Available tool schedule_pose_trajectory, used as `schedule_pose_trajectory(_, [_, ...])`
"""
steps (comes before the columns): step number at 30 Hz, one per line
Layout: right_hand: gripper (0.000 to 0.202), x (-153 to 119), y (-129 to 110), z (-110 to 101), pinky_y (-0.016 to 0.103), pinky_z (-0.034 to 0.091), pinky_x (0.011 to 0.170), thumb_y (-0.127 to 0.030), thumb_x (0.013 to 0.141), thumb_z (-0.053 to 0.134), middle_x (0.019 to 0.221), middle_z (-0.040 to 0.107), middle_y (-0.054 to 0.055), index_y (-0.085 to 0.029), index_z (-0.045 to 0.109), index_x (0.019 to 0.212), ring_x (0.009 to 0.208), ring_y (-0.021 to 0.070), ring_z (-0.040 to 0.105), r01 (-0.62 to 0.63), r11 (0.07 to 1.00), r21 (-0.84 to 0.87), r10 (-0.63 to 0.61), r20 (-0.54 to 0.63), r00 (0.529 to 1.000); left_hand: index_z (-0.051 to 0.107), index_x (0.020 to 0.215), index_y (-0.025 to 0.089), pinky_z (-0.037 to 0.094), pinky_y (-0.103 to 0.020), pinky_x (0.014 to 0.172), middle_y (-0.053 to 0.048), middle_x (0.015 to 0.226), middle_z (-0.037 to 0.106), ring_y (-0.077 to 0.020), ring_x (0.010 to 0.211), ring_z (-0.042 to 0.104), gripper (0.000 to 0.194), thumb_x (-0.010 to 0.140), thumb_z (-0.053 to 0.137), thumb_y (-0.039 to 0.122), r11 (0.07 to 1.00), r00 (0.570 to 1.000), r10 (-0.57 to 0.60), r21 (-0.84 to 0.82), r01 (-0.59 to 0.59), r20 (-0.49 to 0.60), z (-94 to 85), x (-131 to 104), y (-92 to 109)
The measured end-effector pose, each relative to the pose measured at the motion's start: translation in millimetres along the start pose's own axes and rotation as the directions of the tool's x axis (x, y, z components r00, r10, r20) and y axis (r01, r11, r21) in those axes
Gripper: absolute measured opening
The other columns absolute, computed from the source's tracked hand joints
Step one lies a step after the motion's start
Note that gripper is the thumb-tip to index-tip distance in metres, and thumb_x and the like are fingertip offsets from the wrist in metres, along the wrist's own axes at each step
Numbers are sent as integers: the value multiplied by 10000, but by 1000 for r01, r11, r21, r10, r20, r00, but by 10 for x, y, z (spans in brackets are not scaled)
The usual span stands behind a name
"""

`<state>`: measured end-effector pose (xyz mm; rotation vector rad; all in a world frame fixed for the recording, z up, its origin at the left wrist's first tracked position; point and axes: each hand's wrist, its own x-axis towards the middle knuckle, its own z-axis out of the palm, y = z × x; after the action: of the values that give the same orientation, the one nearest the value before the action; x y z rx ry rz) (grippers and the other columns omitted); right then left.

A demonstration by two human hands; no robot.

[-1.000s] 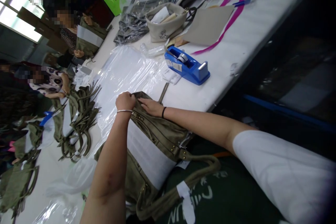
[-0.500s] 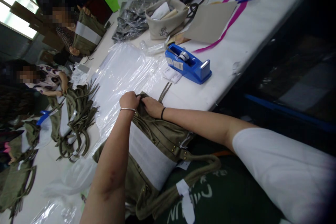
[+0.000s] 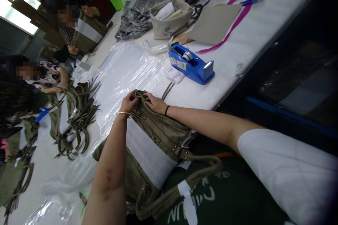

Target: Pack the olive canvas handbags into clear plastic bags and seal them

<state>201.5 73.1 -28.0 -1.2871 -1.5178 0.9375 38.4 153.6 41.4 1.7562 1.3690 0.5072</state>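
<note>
An olive fabric bag point(image 3: 169, 126) with brass studs and a white paper band point(image 3: 148, 153) round it leans against my body at the table edge. My left hand point(image 3: 129, 101), with a bangle at the wrist, pinches the bag's far end. On the same end, my right hand point(image 3: 156, 104), with a black band, has its fingers closed on the fabric, fingertips partly hidden in the fold. The bag's rolled handles point(image 3: 211, 163) hang toward my lap, wrapped in white paper. Clear plastic sheets point(image 3: 118, 66) lie just beyond my hands.
A blue tape dispenser point(image 3: 191, 65) stands beyond my right hand. Behind it are a beige pouch point(image 3: 170, 23), grey card point(image 3: 216, 23) and pink ribbon point(image 3: 243, 10). More olive bags point(image 3: 76, 119) lie at the left, where two people handle bags across the white table point(image 3: 195, 95).
My left hand has shifted slightly left and its fingers have loosened from a fist into a pinch. The bag's end now shows more between my hands. The camera view has moved a little.
</note>
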Motion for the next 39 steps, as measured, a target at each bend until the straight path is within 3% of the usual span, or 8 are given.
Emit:
schedule_pose_trajectory(4, [528, 2, 34, 7, 343, 429, 1076, -198, 964, 489, 1424, 574, 65, -226, 412, 1486, 1262, 189, 580, 108, 994, 17, -108, -6, 994, 717, 1159, 199, 519, -368, 941, -69, 1007, 655, -202, 972, 631, 415, 760, 712, 314, 885, 971, 239, 418, -205, -29, -104, 84, -43])
schedule_pose_trajectory(7, [484, 1, 33, -12, 332, 384, 1120, -204, 965, 486, 1449, 556, 41, -240, 504, 1447, 1318, 192, 533, 146, 989, -2, -146, 5, 989, 733, 1082, 204, 459, -382, 1031, -93, 1143, 650, -231, 1147, 571, 341, 780, 711, 362, 815, 938, 347, 494, -304, 5, -191, 122, -107])
schedule_pose_trajectory(13, [414, -56, 8, -74, 292, 450, 996, -393, 1033, 382, 1222, 708, 43, -230, 670, 1282, 1140, 202, 648, 9, 1000, -11, -9, 64, 998, 651, 1218, 184, 490, -333, 941, -77, 1138, 680, -206, 1047, 617, 498, 854, 574, 516, 918, 967, 247, 305, -252, 55, -140, 163, -281])
schedule_pose_trajectory(17, [589, -84, -22, -119, 277, 470, 828, -510, 1038, 286, 972, 747, 74, -165, 758, 964, 964, 216, 680, -27, 1000, 3, 27, 108, 994, 696, 1085, 195, 496, -307, 838, -35, 979, 702, -208, 939, 619, 476, 816, 590, 573, 925, 986, 159, 339, -169, 58, -22, 169, -210])
schedule_pose_trajectory(21, [406, -67, -129, -213, 256, 426, 722, -407, 981, 477, 795, 705, 50, -129, 717, 808, 804, 188, 642, -43, 993, -109, 62, 181, 981, 704, 902, 181, 457, -275, 717, 0, 787, 659, -186, 805, 593, 433, 769, 627, 587, 930, 997, 74, 359, -76, 19, 101, 178, -112])
schedule_pose_trajectory(27, [186, -465, -205, -514, 256, 452, 737, -240, 883, 564, 879, 737, 32, -138, 717, 915, 844, 201, 657, -145, 983, -111, 172, 299, 939, 673, 822, 203, 410, -290, 690, -20, 760, 647, -200, 765, 588, 460, 792, 576, 652, 858, 993, 68, 513, -7, -101, 241, 211, -159])
schedule_pose_trajectory(33, [277, -1094, -9, -730, 332, 517, 890, -267, 871, 643, 1082, 717, 81, -185, 684, 1133, 952, 213, 682, -156, 974, -163, 165, 42, 985, 644, 819, 226, 424, -323, 726, -78, 847, 699, -255, 818, 630, 596, 792, 469, 795, 791, 991, 41, 610, 47, -130, 301, 213, -169])
schedule_pose_trajectory(39, [578, -908, -360, -770, 497, 376, 1140, -381, 930, 584, 1410, 564, 118, -191, 465, 1462, 1342, 298, 479, 145, 912, -383, -177, -50, 983, 676, 943, 193, 460, -375, 786, -167, 1010, 719, -337, 961, 657, 707, 781, 412, 829, 744, 990, -65, 655, 130, -122, 334, 266, -72])
